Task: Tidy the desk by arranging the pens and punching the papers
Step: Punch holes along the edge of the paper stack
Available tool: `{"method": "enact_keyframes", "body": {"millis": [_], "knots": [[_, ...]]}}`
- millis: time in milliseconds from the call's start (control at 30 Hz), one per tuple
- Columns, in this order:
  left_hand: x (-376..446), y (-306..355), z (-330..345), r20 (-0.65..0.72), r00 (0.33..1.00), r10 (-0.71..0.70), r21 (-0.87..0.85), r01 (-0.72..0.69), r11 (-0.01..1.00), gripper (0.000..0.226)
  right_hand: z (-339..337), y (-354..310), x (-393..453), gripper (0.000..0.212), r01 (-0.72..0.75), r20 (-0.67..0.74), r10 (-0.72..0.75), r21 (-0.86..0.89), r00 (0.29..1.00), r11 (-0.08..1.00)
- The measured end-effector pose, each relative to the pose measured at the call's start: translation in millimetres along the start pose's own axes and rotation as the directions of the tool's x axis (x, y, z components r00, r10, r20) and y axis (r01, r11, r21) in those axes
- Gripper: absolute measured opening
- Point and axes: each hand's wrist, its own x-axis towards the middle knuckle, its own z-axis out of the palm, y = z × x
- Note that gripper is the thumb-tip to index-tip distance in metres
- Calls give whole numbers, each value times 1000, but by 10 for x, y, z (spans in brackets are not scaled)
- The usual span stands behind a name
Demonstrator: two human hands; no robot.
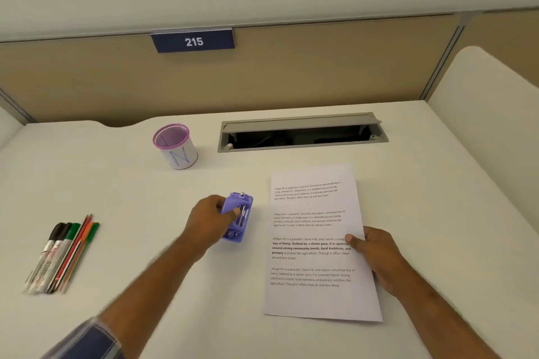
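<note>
A purple hole punch (pixel 239 217) stands near the middle of the white desk, and my left hand (pixel 208 221) grips it from its left side. To its right lies a printed sheet of paper (pixel 313 242). My right hand (pixel 374 256) pinches the sheet's right edge, thumb on top. A bundle of markers and pens (pixel 64 253) lies loose at the desk's left side. An empty pen cup (pixel 175 146) with a purple rim stands upright at the back, left of centre.
An open grey cable tray (pixel 302 132) is set into the desk at the back right. A tan partition (pixel 262 76) with a "215" sign (pixel 193 41) closes the far side. A white side panel (pixel 484 114) stands at the right.
</note>
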Motion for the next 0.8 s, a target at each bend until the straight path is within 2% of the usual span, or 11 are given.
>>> {"method": "enact_keyframes", "body": {"millis": [333,800], "knots": [[-995,-297,242,-3,998,-60,-99,60,993,8,-81,198,-448,12,-9,23,10,-39,1000,999],[-1297,-375,477,5,976,-219,-195,215,957,16,-186,339,-749,15,-25,41,28,-69,999,997]]}}
